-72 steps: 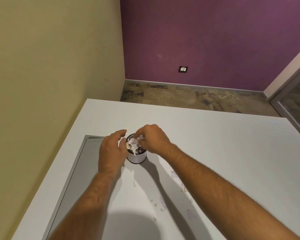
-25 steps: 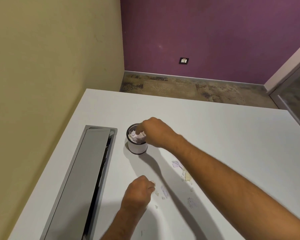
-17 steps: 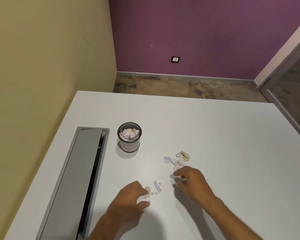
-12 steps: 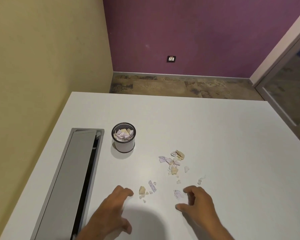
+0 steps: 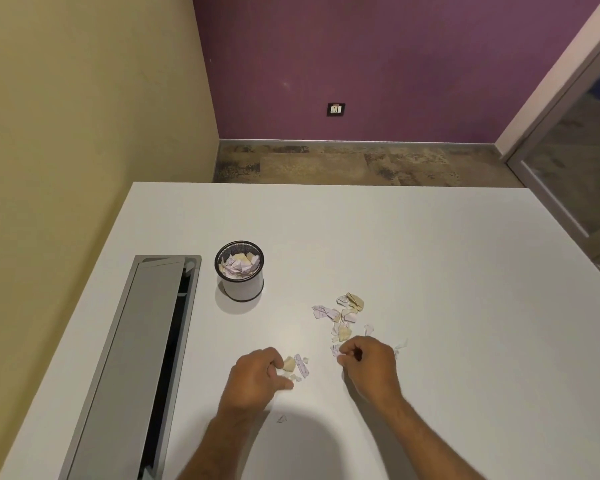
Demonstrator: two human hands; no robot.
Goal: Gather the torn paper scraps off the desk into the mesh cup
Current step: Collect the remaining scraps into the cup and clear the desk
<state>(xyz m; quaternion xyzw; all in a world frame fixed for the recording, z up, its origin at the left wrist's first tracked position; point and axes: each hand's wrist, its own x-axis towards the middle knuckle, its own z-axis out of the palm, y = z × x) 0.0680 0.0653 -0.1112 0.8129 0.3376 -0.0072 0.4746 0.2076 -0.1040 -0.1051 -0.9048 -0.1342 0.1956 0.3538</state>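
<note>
The mesh cup (image 5: 240, 285) stands upright on the white desk (image 5: 430, 271), filled near its rim with crumpled scraps. A cluster of torn paper scraps (image 5: 342, 315) lies right of the cup. My left hand (image 5: 257, 379) rests on the desk with fingers curled, its fingertips pinching small scraps (image 5: 297, 365). My right hand (image 5: 369, 367) is curled beside it, fingertips pinching a purple-lined scrap (image 5: 335, 350). One tiny scrap (image 5: 282, 419) lies near my left wrist, another (image 5: 400, 346) just right of my right hand.
A long grey cable tray (image 5: 136, 358) with its lid part open runs along the desk's left side, close to the yellow wall. The desk's far edge drops to the floor before a purple wall. A glass door stands at the right.
My right hand left the cup and came down to the scraps. Both hands moved forward onto the small scraps and curled their fingers on them. The camera view shifted.
</note>
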